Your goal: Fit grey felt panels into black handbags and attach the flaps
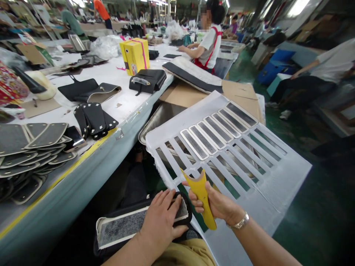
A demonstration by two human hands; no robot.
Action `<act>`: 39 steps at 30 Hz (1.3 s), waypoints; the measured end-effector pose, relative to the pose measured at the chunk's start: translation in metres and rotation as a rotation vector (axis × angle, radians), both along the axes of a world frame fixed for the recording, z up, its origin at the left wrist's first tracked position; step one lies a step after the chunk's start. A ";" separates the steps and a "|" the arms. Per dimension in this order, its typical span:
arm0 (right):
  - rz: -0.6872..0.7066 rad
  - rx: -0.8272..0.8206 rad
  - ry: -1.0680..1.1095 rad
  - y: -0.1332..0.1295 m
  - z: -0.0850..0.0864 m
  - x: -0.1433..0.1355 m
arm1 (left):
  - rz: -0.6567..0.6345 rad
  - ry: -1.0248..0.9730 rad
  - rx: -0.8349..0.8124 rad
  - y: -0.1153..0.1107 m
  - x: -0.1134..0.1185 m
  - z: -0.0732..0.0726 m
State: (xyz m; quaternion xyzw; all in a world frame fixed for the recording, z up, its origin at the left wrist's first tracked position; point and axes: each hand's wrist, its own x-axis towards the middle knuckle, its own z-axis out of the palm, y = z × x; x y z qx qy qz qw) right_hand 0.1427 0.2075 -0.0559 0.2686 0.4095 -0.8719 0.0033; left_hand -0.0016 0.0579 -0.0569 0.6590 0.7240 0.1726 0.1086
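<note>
My left hand (162, 218) lies flat, fingers stretched out, on a grey strip with a pale border (122, 226). That strip sits on a padded black piece (100, 251) on my lap; my palm hides part of both. My right hand (219, 203), with a metal watch at the wrist, is closed around a flat yellow tool (203, 199) with a notched, two-pointed end. The tool is held up to the right of the black piece. Beyond it, several grey strips with white borders (206, 136) lie in a row on a white sheet with cut-out slots (288, 177).
At left is a long worktable (111, 155) with stacked grey panels (33, 147), black pieces (94, 118), a phone (74, 138), a black bag (146, 79) and a yellow box (135, 55). Cardboard (238, 94) lies under the sheet's far end. Other people (209, 48) sit farther off.
</note>
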 end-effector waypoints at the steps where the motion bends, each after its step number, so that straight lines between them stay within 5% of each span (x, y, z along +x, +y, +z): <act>1: -0.004 0.012 -0.013 0.000 -0.003 -0.003 | -0.005 0.001 0.000 0.000 0.000 -0.001; 7: 0.019 0.148 -0.188 0.000 -0.011 -0.025 | -0.015 0.021 0.030 0.002 -0.002 -0.002; 19: 0.092 0.149 -0.287 0.007 -0.006 -0.036 | -0.037 0.024 0.027 0.002 -0.005 -0.005; 29: 0.389 0.797 -0.374 0.008 0.007 -0.052 | -0.025 0.020 0.083 0.002 -0.003 -0.010; 35: 0.257 1.030 -0.421 -0.014 0.011 -0.047 | -0.028 0.027 0.096 0.000 -0.001 -0.007; 39: 0.003 0.928 -0.318 -0.009 0.017 -0.037 | -0.032 0.031 0.080 -0.002 -0.002 -0.006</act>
